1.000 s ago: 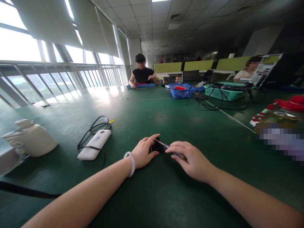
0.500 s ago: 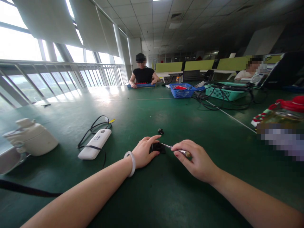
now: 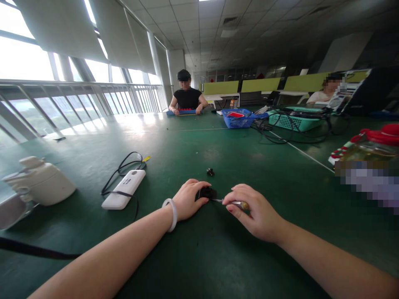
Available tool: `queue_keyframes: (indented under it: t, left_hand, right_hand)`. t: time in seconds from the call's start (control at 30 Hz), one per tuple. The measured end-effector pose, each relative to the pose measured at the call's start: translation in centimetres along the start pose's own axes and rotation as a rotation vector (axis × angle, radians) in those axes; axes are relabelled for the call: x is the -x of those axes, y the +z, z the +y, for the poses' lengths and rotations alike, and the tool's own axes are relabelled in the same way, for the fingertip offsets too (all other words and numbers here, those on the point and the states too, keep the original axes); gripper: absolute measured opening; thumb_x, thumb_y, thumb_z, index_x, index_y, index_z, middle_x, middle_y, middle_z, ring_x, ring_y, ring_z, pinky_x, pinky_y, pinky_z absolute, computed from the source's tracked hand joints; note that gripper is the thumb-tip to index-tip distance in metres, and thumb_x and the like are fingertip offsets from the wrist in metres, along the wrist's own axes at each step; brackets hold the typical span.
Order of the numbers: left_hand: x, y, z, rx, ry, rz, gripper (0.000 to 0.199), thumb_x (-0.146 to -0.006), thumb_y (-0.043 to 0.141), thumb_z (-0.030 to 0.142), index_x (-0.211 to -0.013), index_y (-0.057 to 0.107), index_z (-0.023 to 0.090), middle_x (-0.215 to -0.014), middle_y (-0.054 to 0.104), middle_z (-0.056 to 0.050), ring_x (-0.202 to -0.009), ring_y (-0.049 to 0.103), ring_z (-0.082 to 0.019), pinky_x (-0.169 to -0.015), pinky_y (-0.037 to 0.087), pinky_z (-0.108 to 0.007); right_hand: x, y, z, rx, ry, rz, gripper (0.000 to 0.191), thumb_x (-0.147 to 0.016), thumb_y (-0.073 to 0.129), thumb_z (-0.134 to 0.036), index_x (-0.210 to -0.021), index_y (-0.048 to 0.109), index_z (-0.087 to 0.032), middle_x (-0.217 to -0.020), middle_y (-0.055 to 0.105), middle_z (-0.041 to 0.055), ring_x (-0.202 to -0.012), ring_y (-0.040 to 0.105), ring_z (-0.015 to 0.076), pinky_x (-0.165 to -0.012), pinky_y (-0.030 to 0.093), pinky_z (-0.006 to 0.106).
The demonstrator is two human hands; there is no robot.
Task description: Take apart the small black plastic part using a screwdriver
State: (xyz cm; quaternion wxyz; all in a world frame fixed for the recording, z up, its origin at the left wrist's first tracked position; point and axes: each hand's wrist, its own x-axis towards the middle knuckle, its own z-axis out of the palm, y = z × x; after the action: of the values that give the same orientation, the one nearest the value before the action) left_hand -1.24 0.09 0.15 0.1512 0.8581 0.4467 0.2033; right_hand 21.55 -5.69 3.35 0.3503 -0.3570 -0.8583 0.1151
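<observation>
A small black part (image 3: 208, 192) lies on the green table (image 3: 174, 265), gripped at its left side between the thumb and fingers of my left hand (image 3: 189, 200). My right hand (image 3: 254, 211) is closed around the handle of a screwdriver (image 3: 240, 204). The thin metal shaft points left, and its tip is at the lower right edge of the black part; whether it touches cannot be told. Just beyond my left fingertips sits a cluster of tiny dark pieces (image 3: 210, 171).
At the left are a white power bank (image 3: 124, 191) with a black cable and a white jug (image 3: 48, 182). Farther back stand a blue basket (image 3: 238, 121) and a green basket (image 3: 293, 121) with cables. A red-lidded jar (image 3: 370, 145) is at right. Two people sit beyond.
The screwdriver's tip has moved down, from the upper right of the black part to its lower right edge. The index finger of my left hand has come down onto the part.
</observation>
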Motion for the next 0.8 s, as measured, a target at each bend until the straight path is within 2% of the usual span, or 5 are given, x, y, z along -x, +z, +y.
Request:
queue_keyframes:
  t: [0.23, 0.47, 0.7, 0.8]
  left_hand:
    - [-0.07, -0.03, 0.04, -0.001, 0.003, 0.000, 0.040, -0.080, 0.065, 0.028, -0.119, 0.059, 0.024, -0.114, 0.063, -0.007, -0.114, 0.050, -0.026, -0.102, 0.040, -0.041]
    - [-0.04, 0.07, 0.10, -0.005, -0.014, 0.017, 0.042, -0.077, 0.069, 0.028, -0.118, 0.060, 0.024, -0.112, 0.064, -0.006, -0.112, 0.051, -0.025, -0.101, 0.040, -0.040]
    - [0.02, -0.04, 0.33, -0.021, -0.027, 0.024, 0.042, -0.077, 0.070, 0.028, -0.117, 0.059, 0.023, -0.110, 0.065, -0.006, -0.109, 0.052, -0.025, -0.098, 0.042, -0.040]
    - [0.04, -0.10, 0.39, -0.022, -0.012, 0.030, 0.041, -0.077, 0.069, 0.028, -0.116, 0.059, 0.023, -0.111, 0.065, -0.005, -0.108, 0.054, -0.025, -0.097, 0.043, -0.040]
  right_hand:
    - [0.11, 0.10, 0.08, -0.013, -0.004, -0.009, 0.020, -0.090, 0.050, -0.033, -0.089, 0.067, -0.021, -0.084, 0.068, 0.0049, -0.085, 0.060, 0.0209, -0.083, 0.046, 0.037]
    - [-0.12, -0.01, -0.04, -0.023, 0.070, -0.176, 0.018, -0.089, 0.054, -0.032, -0.097, 0.067, -0.023, -0.091, 0.070, 0.0034, -0.091, 0.059, 0.0211, -0.085, 0.044, 0.038]
    - [-0.25, 0.02, -0.15, -0.002, 0.065, -0.173, 0.017, -0.089, 0.055, -0.033, -0.096, 0.067, -0.024, -0.089, 0.071, 0.0024, -0.087, 0.060, 0.0210, -0.081, 0.045, 0.037]
    - [-0.13, 0.09, -0.04, 0.001, -0.003, -0.107, 0.014, -0.088, 0.056, -0.031, -0.092, 0.067, -0.023, -0.087, 0.072, 0.0010, -0.085, 0.061, 0.0203, -0.084, 0.045, 0.039]
